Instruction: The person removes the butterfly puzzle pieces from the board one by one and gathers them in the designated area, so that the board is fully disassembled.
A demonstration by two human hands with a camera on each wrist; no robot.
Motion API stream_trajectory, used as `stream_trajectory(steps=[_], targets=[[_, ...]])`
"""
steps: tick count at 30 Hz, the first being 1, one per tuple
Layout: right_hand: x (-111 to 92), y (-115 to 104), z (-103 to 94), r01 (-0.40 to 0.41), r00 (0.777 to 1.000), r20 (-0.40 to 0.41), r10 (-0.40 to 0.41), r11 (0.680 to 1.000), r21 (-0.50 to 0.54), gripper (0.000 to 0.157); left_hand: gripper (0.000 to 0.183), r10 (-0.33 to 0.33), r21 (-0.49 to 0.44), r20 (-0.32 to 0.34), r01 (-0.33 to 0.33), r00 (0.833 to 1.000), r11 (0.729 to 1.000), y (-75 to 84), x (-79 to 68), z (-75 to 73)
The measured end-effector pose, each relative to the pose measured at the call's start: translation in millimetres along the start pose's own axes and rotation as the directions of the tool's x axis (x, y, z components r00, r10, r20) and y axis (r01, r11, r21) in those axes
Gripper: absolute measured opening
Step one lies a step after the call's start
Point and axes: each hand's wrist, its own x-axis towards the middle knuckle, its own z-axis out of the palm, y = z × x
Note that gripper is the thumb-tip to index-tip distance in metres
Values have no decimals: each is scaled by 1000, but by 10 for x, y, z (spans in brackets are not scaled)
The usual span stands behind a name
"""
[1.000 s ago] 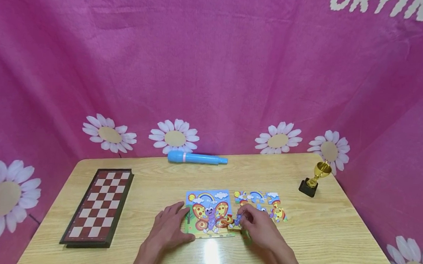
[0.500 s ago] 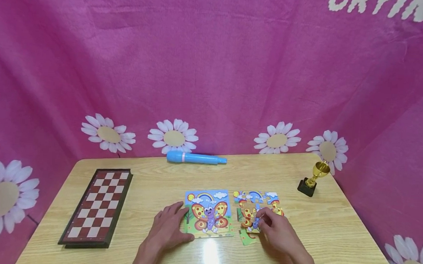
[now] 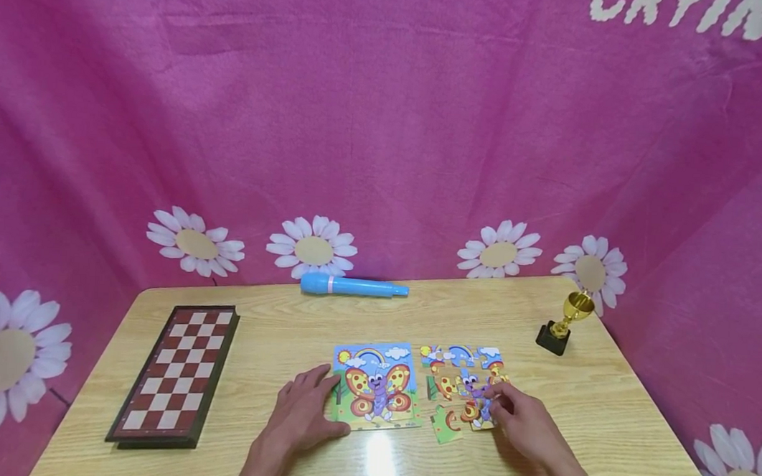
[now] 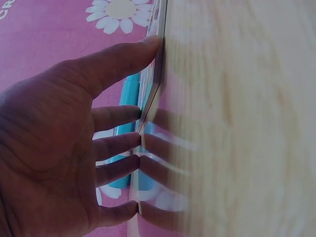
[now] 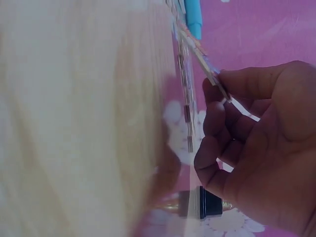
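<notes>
A flat square butterfly picture board point(image 3: 379, 389) lies on the table in front of me. My left hand point(image 3: 304, 410) rests at its left side, fingers extended; in the left wrist view the thumb tip touches the board's edge and the fingertips meet the tabletop. Right of the board several loose jigsaw pieces point(image 3: 449, 423) form a rough copy of the same butterfly. My right hand point(image 3: 529, 427) pinches a jigsaw piece point(image 3: 480, 414) showing the purple body, tilted up over the pieces. In the right wrist view that jigsaw piece point(image 5: 205, 64) is between thumb and index finger, seen edge-on.
A red-and-white checkered board point(image 3: 176, 371) in a dark frame lies at the left. A blue toy microphone point(image 3: 352, 286) lies along the back edge. A small gold trophy cup point(image 3: 567, 323) on a black base stands at the back right. A pink flowered cloth point(image 3: 386, 138) hangs behind the table.
My right hand has moved right with the held jigsaw piece, from beside the picture board to the right part of the loose pieces, uncovering those on the left. My left hand stays in place.
</notes>
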Motion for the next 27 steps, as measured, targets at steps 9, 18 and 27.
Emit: stream_trajectory(steps=[9, 18, 27], targets=[[-13, 56, 6, -12, 1000, 20, 13, 999, -50, 12, 85, -3, 1, 6, 3, 1000, 1000, -2, -1, -3], [-36, 38, 28, 41, 999, 4, -41, 995, -88, 12, 85, 6, -9, -2, -6, 1000, 1000, -4, -1, 2], [-6, 10, 51, 43, 999, -24, -46, 993, -111, 10, 85, 4, -10, 2, -4, 1000, 1000, -2, -2, 1]])
